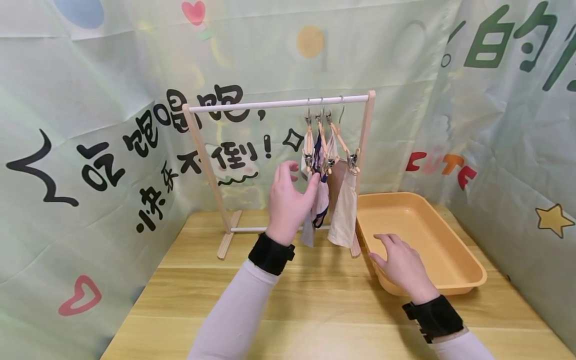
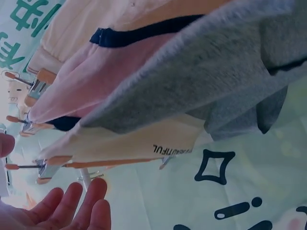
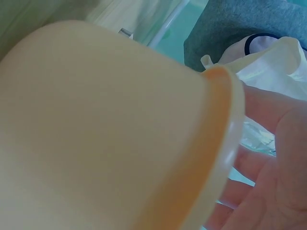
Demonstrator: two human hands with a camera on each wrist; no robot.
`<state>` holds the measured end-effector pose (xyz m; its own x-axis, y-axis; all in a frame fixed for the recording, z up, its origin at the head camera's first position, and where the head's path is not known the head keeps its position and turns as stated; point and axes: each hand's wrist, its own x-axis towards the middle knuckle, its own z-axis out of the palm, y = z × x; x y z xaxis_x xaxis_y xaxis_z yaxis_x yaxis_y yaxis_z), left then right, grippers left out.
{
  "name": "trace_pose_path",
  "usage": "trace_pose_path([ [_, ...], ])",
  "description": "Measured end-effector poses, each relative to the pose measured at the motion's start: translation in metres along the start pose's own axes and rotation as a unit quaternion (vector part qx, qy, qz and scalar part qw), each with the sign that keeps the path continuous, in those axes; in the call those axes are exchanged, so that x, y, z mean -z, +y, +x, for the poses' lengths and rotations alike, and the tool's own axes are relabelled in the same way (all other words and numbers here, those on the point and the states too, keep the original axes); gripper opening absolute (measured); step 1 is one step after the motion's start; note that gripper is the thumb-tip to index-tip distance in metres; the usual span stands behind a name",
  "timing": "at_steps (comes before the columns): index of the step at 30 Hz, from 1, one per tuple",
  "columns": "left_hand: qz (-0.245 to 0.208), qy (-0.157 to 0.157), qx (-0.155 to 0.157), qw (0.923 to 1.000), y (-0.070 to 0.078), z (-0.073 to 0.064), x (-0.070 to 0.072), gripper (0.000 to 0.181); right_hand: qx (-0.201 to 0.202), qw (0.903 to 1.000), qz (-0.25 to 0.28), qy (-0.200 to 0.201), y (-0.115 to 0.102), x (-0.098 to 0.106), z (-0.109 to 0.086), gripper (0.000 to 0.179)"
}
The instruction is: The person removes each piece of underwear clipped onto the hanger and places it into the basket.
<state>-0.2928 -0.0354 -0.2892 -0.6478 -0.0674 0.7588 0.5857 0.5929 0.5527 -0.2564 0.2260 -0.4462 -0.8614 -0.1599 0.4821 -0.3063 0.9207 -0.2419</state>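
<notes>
My left hand (image 1: 290, 202) is raised beside several small garments on a rack, its fingers spread and nothing held. Clip hangers (image 1: 340, 137) carry the garments from the top rail. In the left wrist view a grey garment (image 2: 192, 76) with lettering on its pale part is closest to that hand, and a pink one with navy trim (image 2: 120, 67) hangs behind it. Cream trousers (image 1: 344, 212) hang at the right end. My right hand (image 1: 402, 262) hovers over the near left rim of an orange tray (image 1: 459, 287), fingers loosely bent and holding nothing.
The rack has a white top rail (image 1: 256, 105), wooden posts and feet (image 1: 229, 240) on a wood-grain table (image 1: 315, 310). Printed cloth (image 1: 112, 240) encloses the table at the back and both sides. The tray stands right of the rack, close to its right foot.
</notes>
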Motion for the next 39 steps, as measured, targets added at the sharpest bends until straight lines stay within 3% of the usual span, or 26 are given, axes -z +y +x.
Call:
trace_pose_path([
  [12,0.002,0.030,0.004,0.9995,0.005,0.011,-0.015,0.045,0.001,0.9999,0.006,0.011,-0.001,0.001,0.001,0.051],
  [39,0.049,0.050,-0.027,0.9972,0.008,0.023,-0.023,0.037,0.007,0.9998,0.007,0.019,-0.001,0.002,0.004,0.051],
])
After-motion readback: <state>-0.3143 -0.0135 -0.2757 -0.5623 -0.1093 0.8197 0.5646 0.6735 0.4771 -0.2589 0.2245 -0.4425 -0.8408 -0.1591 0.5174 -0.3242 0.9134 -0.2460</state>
